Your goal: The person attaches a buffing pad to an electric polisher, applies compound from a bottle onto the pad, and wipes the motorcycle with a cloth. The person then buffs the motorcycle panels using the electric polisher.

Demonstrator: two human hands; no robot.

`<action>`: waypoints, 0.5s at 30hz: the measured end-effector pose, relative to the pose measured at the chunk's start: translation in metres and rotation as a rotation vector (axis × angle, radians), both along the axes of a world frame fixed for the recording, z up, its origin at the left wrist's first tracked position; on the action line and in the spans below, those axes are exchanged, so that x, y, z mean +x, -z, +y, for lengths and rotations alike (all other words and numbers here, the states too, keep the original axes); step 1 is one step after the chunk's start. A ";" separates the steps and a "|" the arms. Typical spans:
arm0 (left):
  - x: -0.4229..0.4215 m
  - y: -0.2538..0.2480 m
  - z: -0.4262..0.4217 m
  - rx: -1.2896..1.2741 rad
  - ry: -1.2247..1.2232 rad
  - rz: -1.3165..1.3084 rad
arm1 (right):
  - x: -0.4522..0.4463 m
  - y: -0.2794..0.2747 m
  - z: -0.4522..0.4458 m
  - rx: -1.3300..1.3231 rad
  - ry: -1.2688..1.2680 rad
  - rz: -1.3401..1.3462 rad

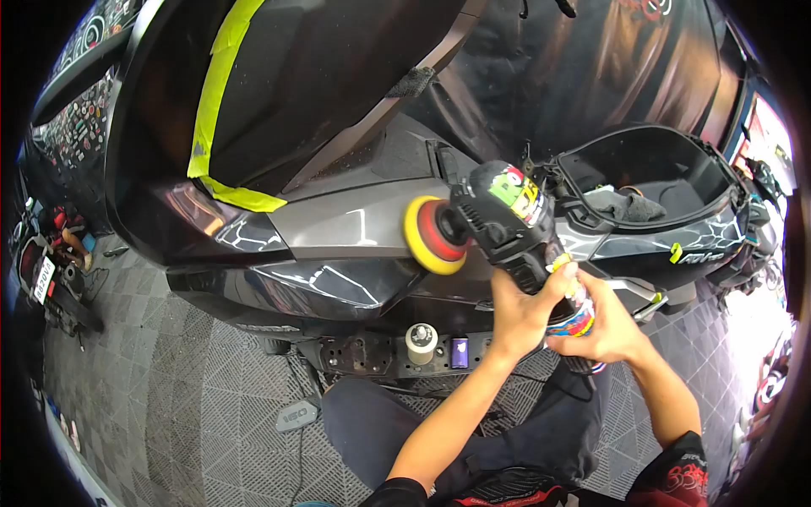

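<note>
A black polishing machine [507, 220] with bright stickers is held in front of the scooter. Its round yellow and red pad [435, 236] is at the grey side panel [346, 218]; whether it touches is hard to tell. My left hand [522, 314] grips the machine's body from the left, behind its head. Around the sticker-covered rear of the handle, my right hand [601, 317] is closed, with its thumb near the left one. Yellow-green tape [215, 101] runs along the dark front part of the scooter.
On the footboard [359, 355] stand a white-topped bottle [421, 344] and a small purple can [459, 353]. An open seat compartment [650, 169] holds a grey cloth [629, 205]. A cable and a grey block [297, 416] lie on the floor. Another motorcycle [55, 283] stands far left, beside a partly visible person.
</note>
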State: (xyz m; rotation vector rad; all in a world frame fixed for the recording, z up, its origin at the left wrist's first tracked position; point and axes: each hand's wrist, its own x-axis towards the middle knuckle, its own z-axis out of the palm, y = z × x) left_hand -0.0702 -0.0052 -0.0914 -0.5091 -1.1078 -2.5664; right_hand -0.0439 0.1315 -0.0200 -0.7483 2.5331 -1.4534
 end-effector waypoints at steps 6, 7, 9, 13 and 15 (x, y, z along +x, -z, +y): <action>-0.009 -0.002 -0.009 -0.010 0.011 -0.038 | -0.007 -0.007 -0.015 -0.024 0.012 -0.015; -0.002 -0.002 -0.008 -0.019 -0.020 0.000 | -0.007 -0.004 -0.009 -0.016 -0.025 0.023; -0.003 -0.003 -0.003 -0.030 0.021 0.036 | -0.007 -0.009 0.001 0.010 -0.047 -0.029; -0.014 -0.014 -0.016 -0.035 0.091 -0.097 | 0.000 -0.033 -0.022 0.091 0.112 -0.158; -0.005 -0.009 -0.017 -0.024 0.032 -0.023 | -0.007 -0.015 -0.016 0.045 -0.019 0.057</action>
